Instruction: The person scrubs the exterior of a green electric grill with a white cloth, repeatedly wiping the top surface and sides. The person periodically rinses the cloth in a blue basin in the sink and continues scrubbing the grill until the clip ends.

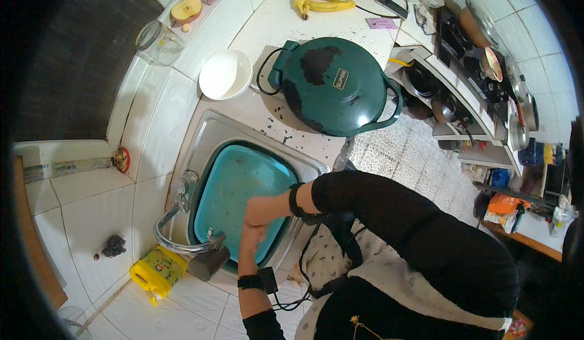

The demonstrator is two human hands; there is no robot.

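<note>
My right hand reaches in from the right over a turquoise plastic basin that sits in the stainless steel sink. Against it, and partly under it, is my left hand, which comes up from below. The two hands touch or overlap, their fingers are bent or blurred, and whether either holds anything small cannot be told. Small specks show in the basin. Beside my left hand is the curved chrome faucet with a dark cylindrical piece near its outlet. Both wrists wear black straps.
A green electric pan with peeling coating stands on the counter above the sink, near a white bowl. Dark flakes lie around it. Bananas lie farther back. A glass jar and a yellow plastic package are on the left.
</note>
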